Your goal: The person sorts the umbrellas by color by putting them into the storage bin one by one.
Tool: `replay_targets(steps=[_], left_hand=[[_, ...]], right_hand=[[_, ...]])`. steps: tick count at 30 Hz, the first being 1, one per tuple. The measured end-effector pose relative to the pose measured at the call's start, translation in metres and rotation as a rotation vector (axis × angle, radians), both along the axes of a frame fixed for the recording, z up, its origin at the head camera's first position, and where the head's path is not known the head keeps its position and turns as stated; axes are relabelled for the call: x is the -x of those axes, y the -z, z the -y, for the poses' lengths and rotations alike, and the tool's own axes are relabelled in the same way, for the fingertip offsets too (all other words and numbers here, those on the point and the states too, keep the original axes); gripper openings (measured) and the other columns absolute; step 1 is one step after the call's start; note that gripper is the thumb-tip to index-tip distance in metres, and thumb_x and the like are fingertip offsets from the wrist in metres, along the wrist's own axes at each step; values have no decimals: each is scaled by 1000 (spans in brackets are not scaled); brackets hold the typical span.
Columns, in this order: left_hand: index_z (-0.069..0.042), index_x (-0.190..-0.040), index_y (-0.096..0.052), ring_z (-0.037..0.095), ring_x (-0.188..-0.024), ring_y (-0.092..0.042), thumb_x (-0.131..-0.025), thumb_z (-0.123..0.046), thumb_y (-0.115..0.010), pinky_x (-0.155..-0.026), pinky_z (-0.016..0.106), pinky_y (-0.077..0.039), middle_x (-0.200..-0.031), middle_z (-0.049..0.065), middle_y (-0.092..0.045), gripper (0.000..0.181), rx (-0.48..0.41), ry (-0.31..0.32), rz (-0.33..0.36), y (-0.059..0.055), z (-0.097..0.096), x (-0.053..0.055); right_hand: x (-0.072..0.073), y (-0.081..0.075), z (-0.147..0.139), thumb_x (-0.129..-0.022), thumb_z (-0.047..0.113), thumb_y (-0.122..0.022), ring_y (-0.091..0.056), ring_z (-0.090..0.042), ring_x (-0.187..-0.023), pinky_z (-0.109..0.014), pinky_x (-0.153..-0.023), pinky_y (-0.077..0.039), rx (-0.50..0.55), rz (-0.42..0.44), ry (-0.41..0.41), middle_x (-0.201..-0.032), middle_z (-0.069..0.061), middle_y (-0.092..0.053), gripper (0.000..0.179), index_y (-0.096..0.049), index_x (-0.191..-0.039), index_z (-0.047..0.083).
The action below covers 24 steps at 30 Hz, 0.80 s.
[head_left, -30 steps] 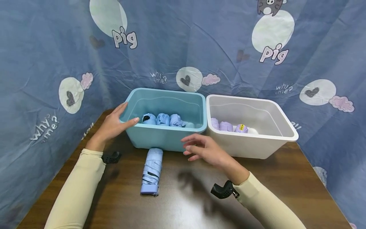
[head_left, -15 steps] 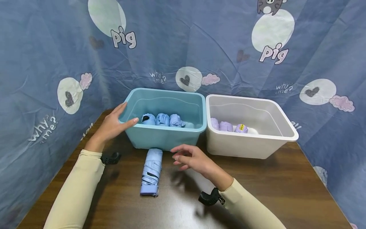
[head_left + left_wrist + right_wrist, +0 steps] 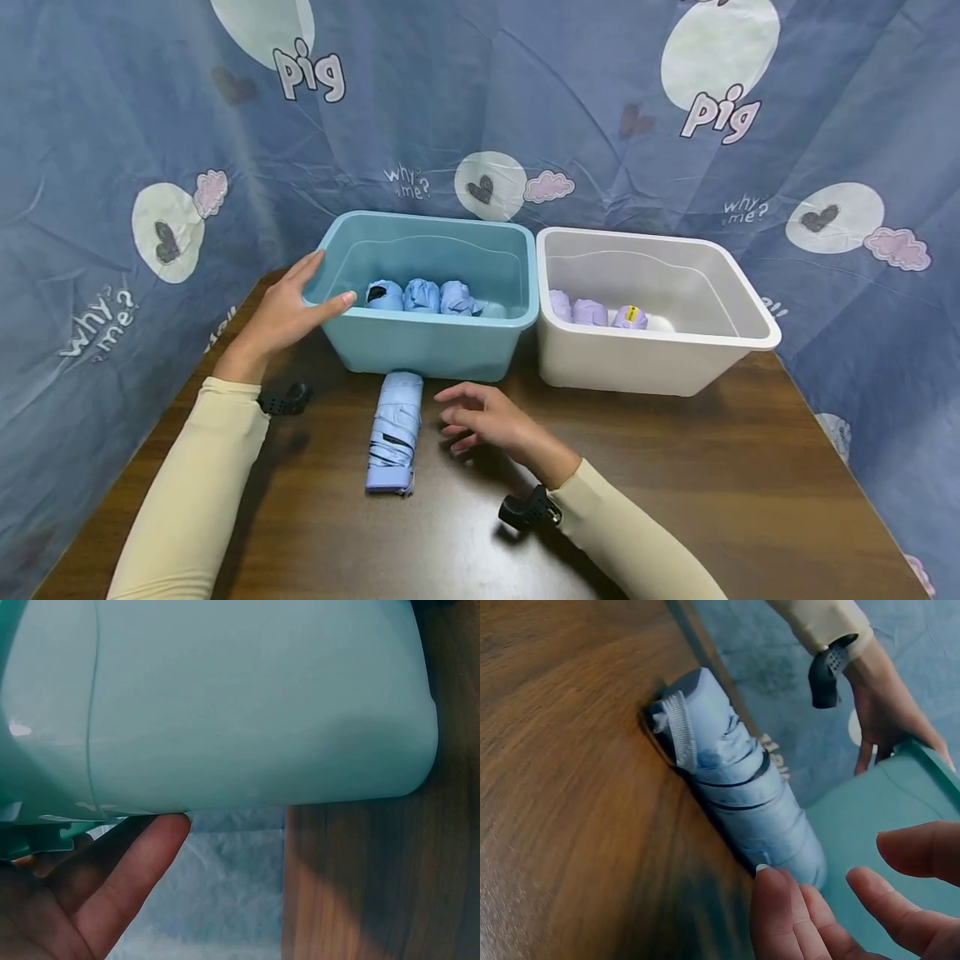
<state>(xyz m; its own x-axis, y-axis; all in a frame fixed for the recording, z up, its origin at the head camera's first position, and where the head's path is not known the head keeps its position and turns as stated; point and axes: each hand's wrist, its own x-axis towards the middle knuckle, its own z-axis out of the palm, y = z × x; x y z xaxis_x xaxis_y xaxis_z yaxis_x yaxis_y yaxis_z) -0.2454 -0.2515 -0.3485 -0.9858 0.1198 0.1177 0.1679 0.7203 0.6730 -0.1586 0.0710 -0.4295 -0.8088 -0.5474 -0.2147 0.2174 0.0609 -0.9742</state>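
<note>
A folded light-blue umbrella (image 3: 395, 433) with a wrist strap lies on the table, one end close to the front of a teal bin (image 3: 431, 337). My right hand (image 3: 487, 421) hovers just right of the umbrella, fingers apart and slightly bent, holding nothing. In the right wrist view the umbrella (image 3: 742, 780) lies beyond the fingertips; contact is unclear. My left hand (image 3: 285, 312) rests at the teal bin's front left corner, thumb across the rim and fingers straight along the left side. The left wrist view shows one finger (image 3: 139, 874) against the outer wall.
Several blue rolled umbrellas (image 3: 422, 297) lie in the teal bin. A white bin (image 3: 637, 362) stands on its right with purple rolled bundles (image 3: 590, 313), one bearing a yellow tag. A patterned blue cloth (image 3: 600, 100) hangs behind the brown table (image 3: 675, 483).
My right hand has moved left and down toward the umbrella. The left hand stays at the bin's corner. The head view has tipped slightly downward.
</note>
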Motion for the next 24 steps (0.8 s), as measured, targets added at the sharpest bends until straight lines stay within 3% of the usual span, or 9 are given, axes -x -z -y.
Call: replay_targets(steps=[24], left_hand=[[-22,-156,-6,40,-144,-14,-85,-58,-64,-105,68,-22,-162,6,-4,99,2,-12,15,-3,-1,0]], right_hand=[[4,6,16,-94,5,-58,-63,-43,-101,-46,-75,-57,-26,10,36,-116,-29,-58,37,-53,-130,-4]])
